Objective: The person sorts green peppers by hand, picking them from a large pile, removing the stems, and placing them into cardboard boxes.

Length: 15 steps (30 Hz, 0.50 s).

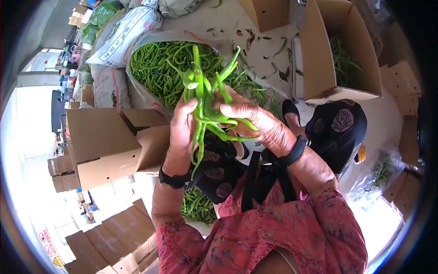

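Observation:
A bunch of long green chili peppers (210,106) is gripped between my two hands, held up in front of me. On its left side my left hand (183,121) closes round the peppers with the thumb across them. My right hand (251,118) clasps the bunch from the other side, its thumb lying over several pods. Some pods stick up past the hands and others dangle below. Just beyond lies a large open plastic sack (137,52) spilling over with green chili peppers (157,73). The fingers behind the bunch are partly hidden.
An open cardboard box (319,55) with some peppers inside stands at the right, by a flat metal-edged platform (297,68). Another open carton (105,141) is at the left. White woven sacks (127,36) lie behind. Loose peppers and scraps (250,39) litter the floor.

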Tool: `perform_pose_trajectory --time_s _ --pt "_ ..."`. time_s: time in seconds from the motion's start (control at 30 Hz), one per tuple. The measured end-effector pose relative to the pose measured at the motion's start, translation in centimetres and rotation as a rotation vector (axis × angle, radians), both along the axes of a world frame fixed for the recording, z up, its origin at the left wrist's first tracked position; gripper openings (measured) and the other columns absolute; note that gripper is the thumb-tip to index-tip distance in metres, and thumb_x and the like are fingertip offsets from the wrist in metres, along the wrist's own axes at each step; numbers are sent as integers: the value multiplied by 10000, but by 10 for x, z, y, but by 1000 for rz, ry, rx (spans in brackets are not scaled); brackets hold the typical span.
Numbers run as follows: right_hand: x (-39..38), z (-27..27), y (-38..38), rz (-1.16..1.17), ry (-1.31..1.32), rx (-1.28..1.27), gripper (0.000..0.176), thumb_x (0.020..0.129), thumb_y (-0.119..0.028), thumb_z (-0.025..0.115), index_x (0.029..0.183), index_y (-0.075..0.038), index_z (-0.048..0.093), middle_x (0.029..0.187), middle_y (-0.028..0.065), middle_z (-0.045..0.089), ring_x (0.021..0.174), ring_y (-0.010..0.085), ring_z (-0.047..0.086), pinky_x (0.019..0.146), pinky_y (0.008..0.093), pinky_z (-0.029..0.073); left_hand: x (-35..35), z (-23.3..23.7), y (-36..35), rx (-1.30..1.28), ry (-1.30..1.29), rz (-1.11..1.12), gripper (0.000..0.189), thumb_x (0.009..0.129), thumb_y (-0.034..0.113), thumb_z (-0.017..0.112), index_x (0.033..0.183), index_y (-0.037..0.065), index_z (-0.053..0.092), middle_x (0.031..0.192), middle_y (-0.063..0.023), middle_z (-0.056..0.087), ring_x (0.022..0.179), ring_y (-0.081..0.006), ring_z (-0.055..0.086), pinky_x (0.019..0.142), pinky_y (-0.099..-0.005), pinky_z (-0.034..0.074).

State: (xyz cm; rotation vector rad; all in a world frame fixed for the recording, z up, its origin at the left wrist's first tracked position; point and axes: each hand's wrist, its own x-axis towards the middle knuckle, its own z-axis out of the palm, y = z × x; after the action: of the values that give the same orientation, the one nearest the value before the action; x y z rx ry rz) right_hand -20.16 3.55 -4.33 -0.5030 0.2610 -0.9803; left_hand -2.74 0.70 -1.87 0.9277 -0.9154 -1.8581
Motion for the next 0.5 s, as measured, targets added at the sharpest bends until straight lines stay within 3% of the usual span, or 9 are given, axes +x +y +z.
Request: perform_pose_trajectory --time_s 0.07,0.2,0.3,0.37,0.4,0.5 --pt "-1 -10 3 -9 6 -17 782 830 -355 698 1433 -40 312 1375 114 437 1232 210 435 1045 364 338 -13 11 6 -189 -242 6 489 893 199 498 1342 13 445 1185 -82 567 1089 -154 522 946 -297 418" --pt "-11 -11 10 8 137 -39 728 809 -308 711 1391 -27 377 1344 111 475 1218 201 449 1047 353 335 -17 9 15 -421 -578 -47 511 899 197 525 1339 -43 426 1232 -112 549 1135 -183 512 1003 -319 372" --pt "-22 -17 14 -12 212 -45 710 787 -315 735 1363 -40 424 1252 95 555 1139 178 511 993 344 398 -21 11 19 -448 -536 -52 603 850 166 689 1334 -66 413 1223 -137 526 1103 -207 523 953 -328 415" --pt "-30 -23 16 158 426 -10 696 755 -313 773 1328 -63 466 1145 81 606 1040 155 556 898 323 458 -18 2 22 -526 -612 -42 636 824 166 725 1329 -65 416 1198 -136 527 1080 -214 531 936 -329 426" --pt "-22 -25 17 4 365 -86 658 726 -284 806 1278 -74 515 1038 68 632 959 141 574 820 315 483 -18 -1 23 -605 -689 -31 669 797 165 760 1324 -65 418 1172 -135 528 1058 -221 538 918 -331 438" --pt "-22 -23 15 100 419 -112 605 732 -219 798 1250 -49 536 1099 58 623 1003 154 568 874 314 475 -24 3 25 -934 -965 -25 673 792 210 761 1316 -54 431 1173 -149 507 1057 -250 537 913 -344 438"
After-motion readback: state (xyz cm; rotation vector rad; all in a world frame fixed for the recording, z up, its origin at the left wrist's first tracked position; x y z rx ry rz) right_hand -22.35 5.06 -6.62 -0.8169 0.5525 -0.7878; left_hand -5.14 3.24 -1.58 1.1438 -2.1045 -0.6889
